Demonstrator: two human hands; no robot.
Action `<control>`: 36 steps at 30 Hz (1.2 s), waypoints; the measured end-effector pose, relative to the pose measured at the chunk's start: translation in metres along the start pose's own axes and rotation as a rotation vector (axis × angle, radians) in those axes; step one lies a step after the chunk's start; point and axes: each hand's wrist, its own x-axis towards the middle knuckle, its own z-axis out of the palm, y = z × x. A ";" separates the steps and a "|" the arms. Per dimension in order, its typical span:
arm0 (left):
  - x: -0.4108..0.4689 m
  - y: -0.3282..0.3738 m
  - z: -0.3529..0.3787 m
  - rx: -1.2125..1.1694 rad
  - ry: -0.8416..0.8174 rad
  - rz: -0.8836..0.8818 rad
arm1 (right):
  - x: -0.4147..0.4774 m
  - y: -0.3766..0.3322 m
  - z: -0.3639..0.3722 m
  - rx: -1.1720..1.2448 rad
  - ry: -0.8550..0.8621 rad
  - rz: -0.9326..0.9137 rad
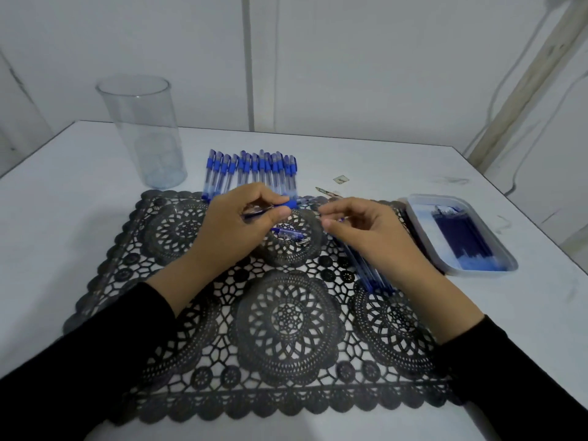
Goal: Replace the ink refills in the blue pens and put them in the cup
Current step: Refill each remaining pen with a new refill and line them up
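My left hand grips a blue pen by its barrel, above the black lace mat. The pen's tip end points right toward my right hand, whose fingertips are pinched at that end on a small part I cannot make out. A pen cap lies on the mat under my hands. A row of several capped blue pens lies behind the mat. Several blue refills lie on the mat under my right wrist. A tall clear cup stands empty at the back left.
A clear tray holding dark blue refills sits at the right on the white table. Small scraps lie behind the mat. The table's right edge runs near the tray; a wall stands behind.
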 end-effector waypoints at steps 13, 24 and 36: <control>-0.016 -0.014 -0.024 0.076 -0.080 -0.004 | 0.005 0.003 0.025 -0.685 -0.102 -0.206; -0.018 -0.015 -0.025 0.039 -0.101 -0.003 | -0.001 -0.006 0.015 -0.109 0.022 -0.045; -0.017 -0.016 -0.024 0.022 -0.104 0.030 | -0.004 -0.008 0.032 -0.054 0.101 -0.203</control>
